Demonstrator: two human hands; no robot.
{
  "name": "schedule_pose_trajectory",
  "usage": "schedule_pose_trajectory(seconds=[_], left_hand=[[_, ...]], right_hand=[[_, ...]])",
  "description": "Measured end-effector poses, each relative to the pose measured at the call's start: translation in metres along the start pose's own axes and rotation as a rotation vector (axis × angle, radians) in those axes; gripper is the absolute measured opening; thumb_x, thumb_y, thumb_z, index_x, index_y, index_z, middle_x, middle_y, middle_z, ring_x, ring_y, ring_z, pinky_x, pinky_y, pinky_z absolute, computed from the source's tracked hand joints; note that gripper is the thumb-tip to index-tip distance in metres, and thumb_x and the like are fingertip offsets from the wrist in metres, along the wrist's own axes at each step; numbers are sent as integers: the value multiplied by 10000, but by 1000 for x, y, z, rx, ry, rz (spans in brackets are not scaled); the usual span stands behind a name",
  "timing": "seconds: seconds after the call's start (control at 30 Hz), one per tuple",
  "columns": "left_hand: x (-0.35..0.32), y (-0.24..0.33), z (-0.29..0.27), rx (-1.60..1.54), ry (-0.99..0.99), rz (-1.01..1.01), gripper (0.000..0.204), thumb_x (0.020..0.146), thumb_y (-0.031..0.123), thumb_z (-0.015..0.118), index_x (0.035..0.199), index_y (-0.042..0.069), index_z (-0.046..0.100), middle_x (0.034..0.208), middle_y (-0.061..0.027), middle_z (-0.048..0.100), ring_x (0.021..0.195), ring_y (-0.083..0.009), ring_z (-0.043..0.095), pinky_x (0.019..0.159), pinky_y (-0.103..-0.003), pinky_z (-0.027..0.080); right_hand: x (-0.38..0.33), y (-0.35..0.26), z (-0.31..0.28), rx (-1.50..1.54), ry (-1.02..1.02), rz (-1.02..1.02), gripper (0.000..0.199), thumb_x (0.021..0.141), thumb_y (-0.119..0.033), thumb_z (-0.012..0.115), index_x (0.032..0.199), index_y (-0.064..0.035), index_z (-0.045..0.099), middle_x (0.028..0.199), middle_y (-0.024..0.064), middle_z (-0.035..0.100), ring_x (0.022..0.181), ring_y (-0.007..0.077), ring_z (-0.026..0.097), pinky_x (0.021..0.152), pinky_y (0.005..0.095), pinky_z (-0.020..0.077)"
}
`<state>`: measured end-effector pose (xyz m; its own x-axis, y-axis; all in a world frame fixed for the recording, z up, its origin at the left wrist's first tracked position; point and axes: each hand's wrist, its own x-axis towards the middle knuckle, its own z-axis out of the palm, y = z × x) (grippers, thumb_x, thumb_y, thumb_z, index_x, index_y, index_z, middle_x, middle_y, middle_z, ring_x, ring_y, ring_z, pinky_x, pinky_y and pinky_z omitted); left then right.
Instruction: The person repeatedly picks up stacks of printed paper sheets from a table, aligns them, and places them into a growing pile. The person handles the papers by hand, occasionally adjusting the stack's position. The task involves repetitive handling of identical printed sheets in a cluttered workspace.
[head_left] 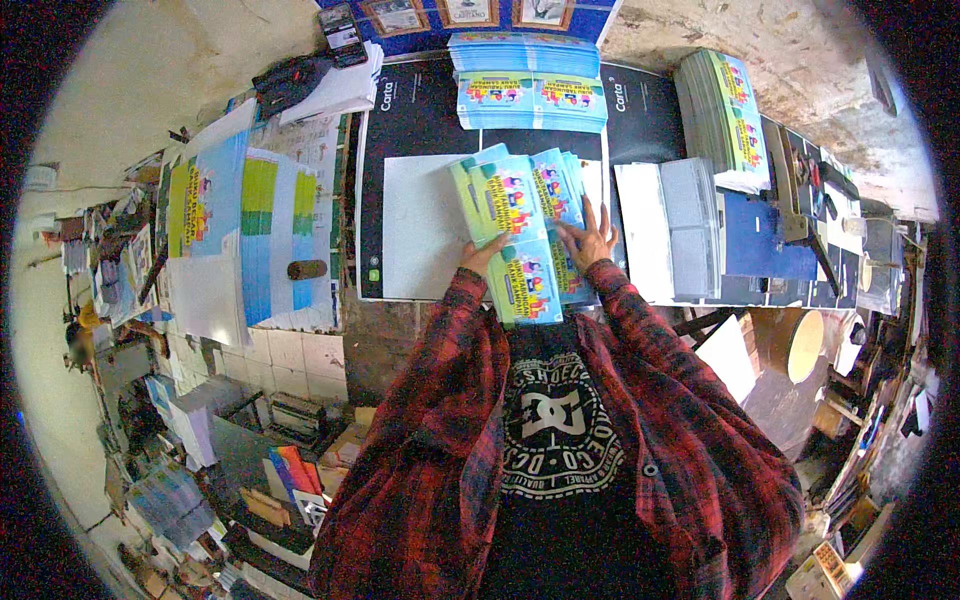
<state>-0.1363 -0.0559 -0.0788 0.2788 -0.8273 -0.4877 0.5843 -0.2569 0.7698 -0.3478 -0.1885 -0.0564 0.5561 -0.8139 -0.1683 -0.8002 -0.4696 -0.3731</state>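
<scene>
In front of my body, a fanned stack of colourful printed sheets [515,205] lies tilted over a white board, its near end reaching toward my shirt. Blue, green and yellow areas with cartoon pictures cover the sheets. My left hand [484,254] closes on their left edge, its fingers partly hidden. At the right edge, my right hand [592,240] grips a second fanned portion of the sheets [556,180], thumb on top and fingers along the side. The white board [420,220] lies flat under both hands.
Beyond my hands stands a pile of matching printed sheets [530,100]. A taller pile [735,110] is at the far right, near clear plastic-like sheets [690,225] and a blue board [765,235]. Larger prints [205,200] and a short brown cylinder [307,269] lie on the left table.
</scene>
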Motion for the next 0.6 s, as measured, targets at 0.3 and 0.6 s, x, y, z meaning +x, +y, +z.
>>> schedule_pose_trajectory(seconds=[0.3, 0.6], left_hand=[[4, 20, 39, 266, 283, -148, 830, 739, 624, 620, 1100, -116, 514, 981, -175, 617, 839, -223, 622, 725, -324, 505], [-1, 12, -15, 43, 74, -57, 349, 800, 258, 702, 1045, 19, 637, 953, -47, 654, 796, -135, 612, 730, -283, 499]], right_hand=[[2, -20, -15, 243, -114, 181, 958, 615, -758, 590, 1243, -37, 524, 1500, 115, 120, 1376, 362, 41, 1013, 654, 72], [-1, -9, -8, 19, 210, 32, 578, 741, -371, 705, 1274, -278, 501, 1503, 86, 143, 1358, 368, 134, 993, 604, 158]])
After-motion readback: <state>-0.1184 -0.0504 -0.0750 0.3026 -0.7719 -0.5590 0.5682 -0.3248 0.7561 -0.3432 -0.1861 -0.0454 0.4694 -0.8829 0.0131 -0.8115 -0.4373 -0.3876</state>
